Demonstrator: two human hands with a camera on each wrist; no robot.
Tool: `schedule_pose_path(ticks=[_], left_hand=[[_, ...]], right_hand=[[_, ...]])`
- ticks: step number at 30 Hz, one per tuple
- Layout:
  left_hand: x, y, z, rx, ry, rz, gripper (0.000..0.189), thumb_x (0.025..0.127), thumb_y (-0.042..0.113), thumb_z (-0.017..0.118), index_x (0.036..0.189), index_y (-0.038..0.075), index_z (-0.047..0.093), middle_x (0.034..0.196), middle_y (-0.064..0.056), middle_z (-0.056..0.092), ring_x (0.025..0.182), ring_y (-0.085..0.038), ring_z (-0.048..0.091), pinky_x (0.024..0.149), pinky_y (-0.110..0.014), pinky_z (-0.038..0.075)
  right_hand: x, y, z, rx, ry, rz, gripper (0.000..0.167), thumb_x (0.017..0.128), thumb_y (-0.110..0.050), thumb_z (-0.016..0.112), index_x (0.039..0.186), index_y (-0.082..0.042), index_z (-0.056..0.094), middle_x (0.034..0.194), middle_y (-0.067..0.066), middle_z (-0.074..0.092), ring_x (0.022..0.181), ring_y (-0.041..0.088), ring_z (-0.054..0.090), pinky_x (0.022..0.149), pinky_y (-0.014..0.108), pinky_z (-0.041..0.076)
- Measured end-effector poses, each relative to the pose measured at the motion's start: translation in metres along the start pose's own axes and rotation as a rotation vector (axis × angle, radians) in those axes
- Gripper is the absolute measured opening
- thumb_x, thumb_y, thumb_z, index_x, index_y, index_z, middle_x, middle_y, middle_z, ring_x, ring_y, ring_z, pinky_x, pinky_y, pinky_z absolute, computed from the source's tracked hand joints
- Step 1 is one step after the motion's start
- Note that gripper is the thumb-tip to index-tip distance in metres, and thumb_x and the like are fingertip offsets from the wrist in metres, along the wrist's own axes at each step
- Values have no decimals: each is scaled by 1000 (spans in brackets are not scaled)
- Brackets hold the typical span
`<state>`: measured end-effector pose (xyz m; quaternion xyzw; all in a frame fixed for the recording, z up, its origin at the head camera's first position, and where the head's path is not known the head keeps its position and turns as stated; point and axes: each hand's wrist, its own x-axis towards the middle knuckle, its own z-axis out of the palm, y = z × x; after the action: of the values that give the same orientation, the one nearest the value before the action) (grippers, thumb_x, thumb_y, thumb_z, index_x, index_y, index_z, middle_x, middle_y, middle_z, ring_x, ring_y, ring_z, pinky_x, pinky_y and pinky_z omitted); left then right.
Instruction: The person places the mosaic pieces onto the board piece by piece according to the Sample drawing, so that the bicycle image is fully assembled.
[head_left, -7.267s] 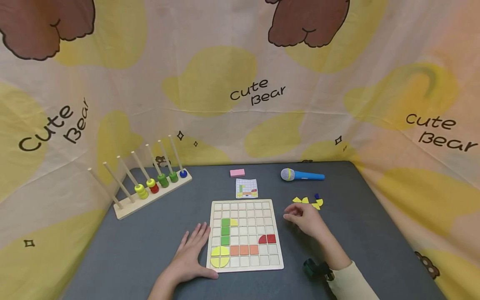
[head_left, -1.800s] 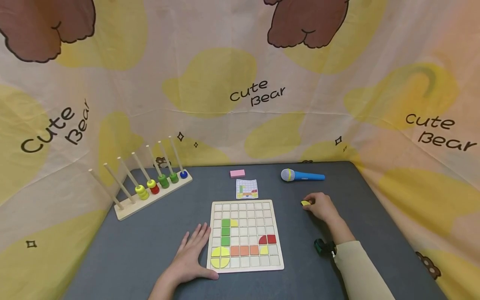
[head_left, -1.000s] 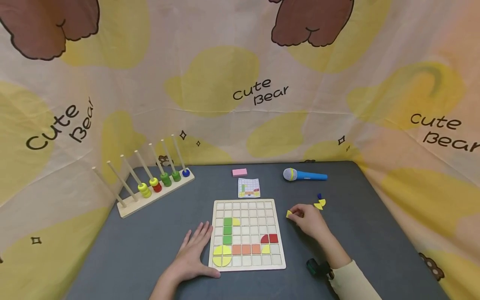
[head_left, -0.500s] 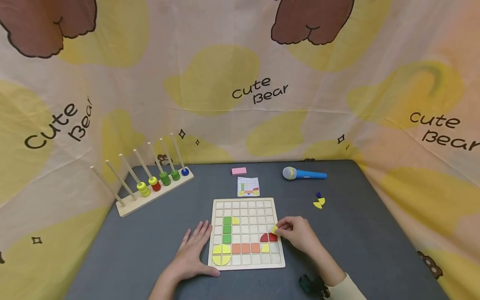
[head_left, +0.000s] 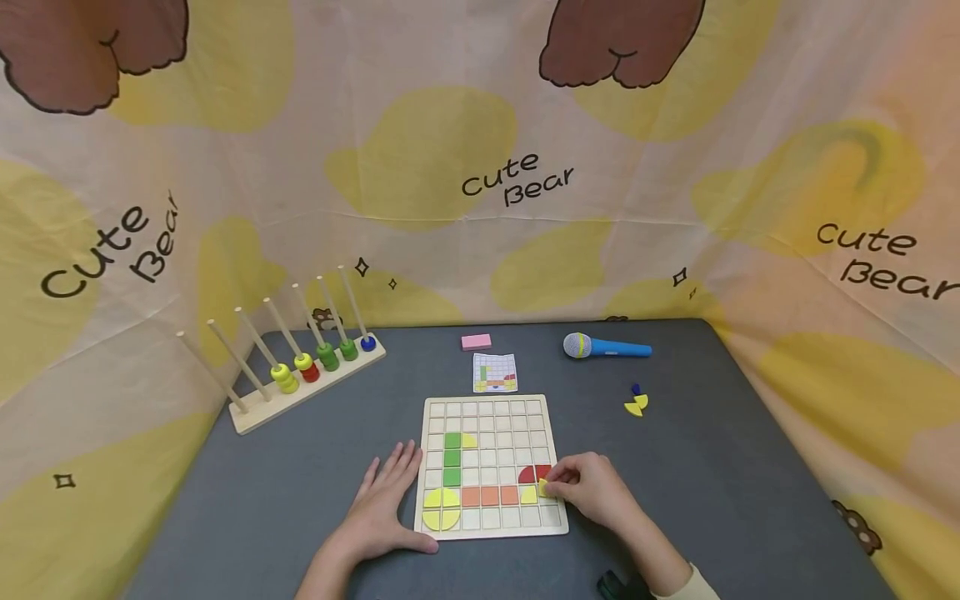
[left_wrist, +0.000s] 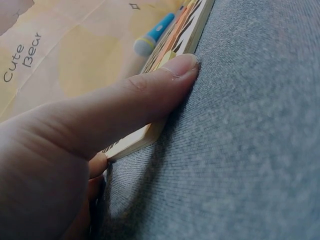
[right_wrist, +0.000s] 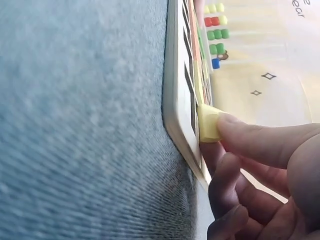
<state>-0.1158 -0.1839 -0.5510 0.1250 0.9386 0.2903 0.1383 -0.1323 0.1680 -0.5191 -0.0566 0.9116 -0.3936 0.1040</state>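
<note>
A wooden grid board [head_left: 504,522] lies on the dark table, with green, orange, red and yellow tiles in some of its cells. My left hand [head_left: 382,507] lies spread along the board's left side, fingers straight; in the left wrist view its thumb [left_wrist: 150,90] rests along the near edge at the corner. My right hand [head_left: 592,486] pinches a yellow quarter-round tile [right_wrist: 209,123] between thumb and fingers at the board's right side. That tile sits at the rightmost cell of the second row from the bottom, just right of another yellow tile [head_left: 528,495].
Two loose yellow tiles [head_left: 634,409] and a small dark-blue piece [head_left: 636,389] lie to the right. Behind the board are a pattern card [head_left: 495,372], a pink block [head_left: 476,342] and a blue toy microphone [head_left: 618,348]. A peg rack with beads [head_left: 300,392] stands at the left.
A yellow tile was added right of the orange ones. My right hand then took another yellow tile from the loose pile and brought it left to the board. The left hand stayed put.
</note>
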Motion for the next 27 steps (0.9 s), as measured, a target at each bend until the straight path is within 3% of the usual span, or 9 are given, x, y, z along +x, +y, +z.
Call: schedule_pose_path(ticks=[13,22,27], left_hand=[[0,1,0,-3,-2,-4,142,53,75,85,163,15,18,171,-3,8,158,-25,2,124,-55,-4],[0,1,-1,-4,1,4,141,53,76,84,163,15,19,171,-3,8,158,-25,3,124,-54,-4],[-1,1,-1,-17,6,12,142,52,75,85,162,13,20,171,-5,10,158,-27,4,123,-55,-3]], right_hand=[[-5,2,5,-36,18,-24,12,79,-17,86,89,-18,78,73,-11,66,65,8,57,58,23,46],[-10,-1,4,-183,55,-62,10,76,-19,88,84,-21,83,79,-12,70,71,4,57,62,25,47],[-14,-4,6,-261,102,-81,9,75,-22,88,77,-23,80,73,-14,66,67,2,54,59,25,44]])
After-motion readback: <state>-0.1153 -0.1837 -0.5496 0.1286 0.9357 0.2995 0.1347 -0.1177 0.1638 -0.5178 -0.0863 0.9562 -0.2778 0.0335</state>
